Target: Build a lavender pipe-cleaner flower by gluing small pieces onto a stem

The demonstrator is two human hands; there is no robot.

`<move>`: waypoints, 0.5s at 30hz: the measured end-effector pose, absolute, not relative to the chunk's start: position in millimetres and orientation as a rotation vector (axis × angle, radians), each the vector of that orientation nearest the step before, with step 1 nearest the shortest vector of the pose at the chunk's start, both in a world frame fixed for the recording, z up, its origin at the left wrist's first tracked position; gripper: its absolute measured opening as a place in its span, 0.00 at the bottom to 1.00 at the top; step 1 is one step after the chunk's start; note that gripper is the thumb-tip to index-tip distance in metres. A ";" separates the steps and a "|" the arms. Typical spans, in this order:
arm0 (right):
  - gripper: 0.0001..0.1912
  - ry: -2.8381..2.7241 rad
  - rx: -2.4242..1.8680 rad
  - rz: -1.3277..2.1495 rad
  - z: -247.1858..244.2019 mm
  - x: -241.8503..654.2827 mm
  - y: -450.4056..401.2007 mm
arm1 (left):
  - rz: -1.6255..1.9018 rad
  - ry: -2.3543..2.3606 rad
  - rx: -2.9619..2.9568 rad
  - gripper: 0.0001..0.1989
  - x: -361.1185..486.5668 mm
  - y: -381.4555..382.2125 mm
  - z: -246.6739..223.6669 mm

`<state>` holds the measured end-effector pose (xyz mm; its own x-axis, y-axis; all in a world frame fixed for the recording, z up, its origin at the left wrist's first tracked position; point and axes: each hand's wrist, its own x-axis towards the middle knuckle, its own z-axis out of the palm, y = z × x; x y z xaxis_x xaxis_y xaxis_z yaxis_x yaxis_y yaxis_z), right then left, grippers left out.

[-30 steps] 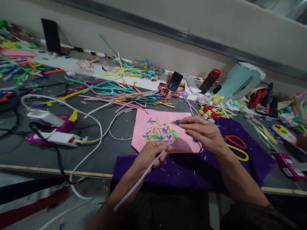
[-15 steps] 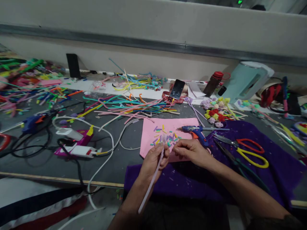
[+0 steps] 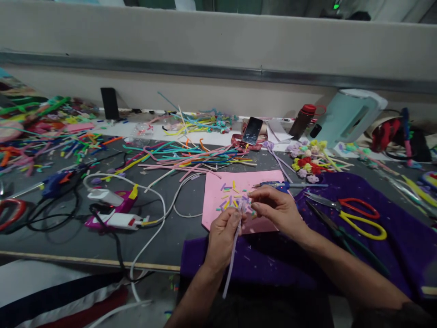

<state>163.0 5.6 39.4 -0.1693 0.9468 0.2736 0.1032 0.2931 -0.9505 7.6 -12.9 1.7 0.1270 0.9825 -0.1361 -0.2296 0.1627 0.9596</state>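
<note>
My left hand (image 3: 223, 234) is closed on a pale lilac pipe cleaner (image 3: 231, 266), whose stem hangs down toward me. Above those fingers, the lilac tufted top (image 3: 241, 206) stands out, its exact shape blurred. My right hand (image 3: 278, 212) is beside that top, thumb and forefinger apart and slightly curled; whether they touch it I cannot tell. Beneath both hands lies a pink sheet (image 3: 215, 182) scattered with short purple, yellow and green pieces (image 3: 234, 187). A blue glue gun (image 3: 278, 186) lies partly behind my right hand.
Red-and-yellow-handled scissors (image 3: 362, 218) and pliers (image 3: 351, 241) rest on purple cloth (image 3: 385, 191) at right. A purple power strip (image 3: 118, 207) with looping cables is at left. Behind are pipe cleaners (image 3: 191, 155), a phone (image 3: 252, 130), finished flowers (image 3: 307, 161), a bottle (image 3: 303, 120) and a pale green jug (image 3: 351, 116).
My right hand has risen and its fingers have spread beside the lilac top. My left hand has shifted slightly right, and the stem hangs more steeply. The whole view has shifted a little.
</note>
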 end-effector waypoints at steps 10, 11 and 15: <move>0.08 -1.334 -1.019 1.220 39.5 154.4 0.8 | 1.188 1.104 1.264 0.12 6.0 -15.0 8.8; 0.08 -1.304 -1.009 1.266 38.6 153.5 1.1 | 1.200 1.104 1.289 0.11 6.1 -15.3 9.3; 0.09 -1.209 -0.983 1.387 36.6 152.3 2.2 | 1.249 1.098 1.382 0.10 6.6 -16.5 10.8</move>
